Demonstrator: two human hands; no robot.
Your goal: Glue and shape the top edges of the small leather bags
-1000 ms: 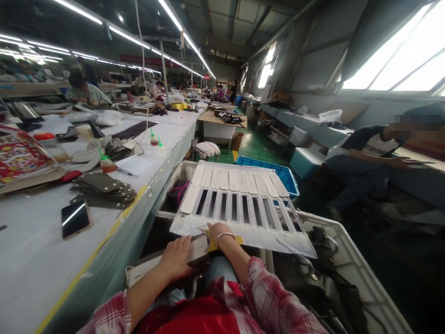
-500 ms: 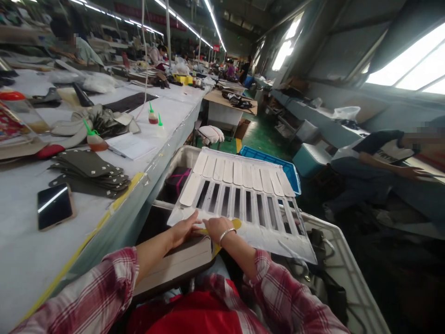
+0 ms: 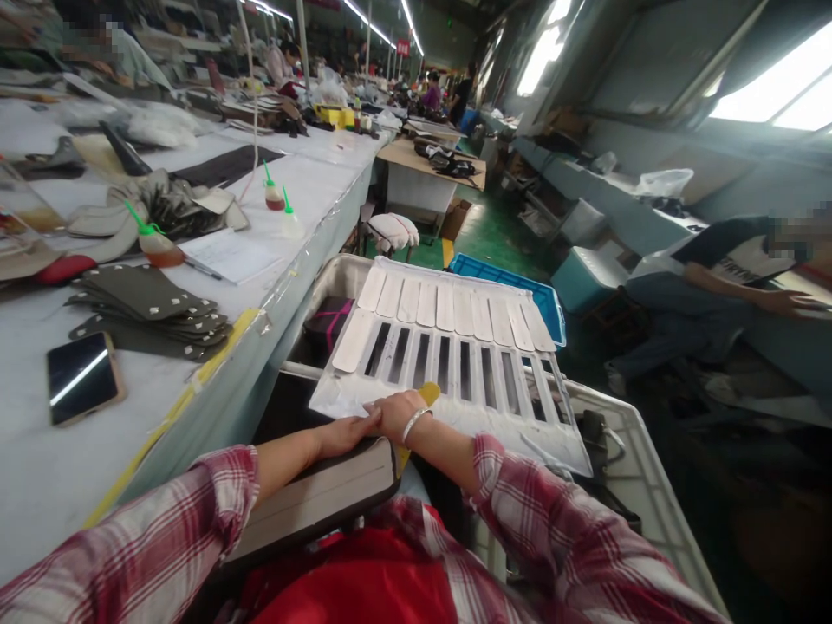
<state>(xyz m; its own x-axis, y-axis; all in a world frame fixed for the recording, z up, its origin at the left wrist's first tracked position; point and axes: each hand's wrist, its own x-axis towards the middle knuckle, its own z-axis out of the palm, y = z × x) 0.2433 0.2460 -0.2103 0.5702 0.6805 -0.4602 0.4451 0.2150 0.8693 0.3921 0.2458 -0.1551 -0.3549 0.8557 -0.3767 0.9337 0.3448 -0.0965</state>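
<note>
My left hand (image 3: 344,432) lies flat, fingers stretched, on the near edge of a white slotted board (image 3: 448,407) that rests across a white crate (image 3: 640,485). My right hand (image 3: 398,411), with a bracelet at the wrist, sits curled beside it on the same edge, over a yellow strip (image 3: 427,394); what its fingers hold is hidden. Several pale strips (image 3: 448,305) are laid side by side along the board's far half. Under my left forearm is a stack of dark-edged flat panels (image 3: 325,498) on my lap.
A long white worktable (image 3: 39,485) runs on the left with a phone (image 3: 81,376), stacked grey leather pieces (image 3: 149,312) and glue bottles (image 3: 152,243). A blue crate (image 3: 520,295) stands beyond the board. A seated person (image 3: 708,277) works at the right; others sit farther back.
My left hand moved forward from the panel stack onto the board's near edge, meeting the right hand. The view tilted down and the panel stack now shows under my forearm.
</note>
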